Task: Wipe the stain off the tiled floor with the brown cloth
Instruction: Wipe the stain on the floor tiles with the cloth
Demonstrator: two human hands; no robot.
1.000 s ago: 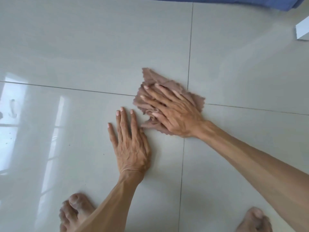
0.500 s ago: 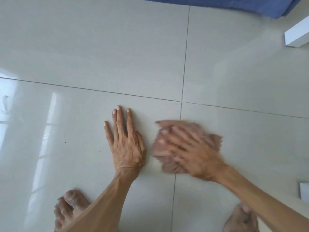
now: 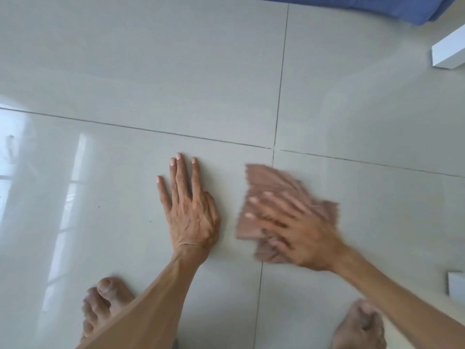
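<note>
The brown cloth point(image 3: 270, 186) lies crumpled on the glossy pale tiled floor point(image 3: 176, 79), just below and to the right of where four tiles meet. My right hand point(image 3: 294, 227) presses flat on top of it, fingers spread, blurred by motion. My left hand point(image 3: 187, 205) rests palm down on the bare tile to the left of the cloth, fingers extended and together, holding nothing. I can make out no distinct stain; only tiny dark specks sit on the tile left of my left hand.
My bare feet stand at the bottom left point(image 3: 105, 303) and bottom right point(image 3: 359, 326). A blue fabric point(image 3: 377, 6) lies along the top edge. A white object point(image 3: 450, 50) sits at the upper right, another white corner point(image 3: 456, 283) at the right edge.
My right hand has dragged the cloth from the tile junction down toward me and to the right. It has kept sweeping within the last half second. My left hand has stayed planted.
</note>
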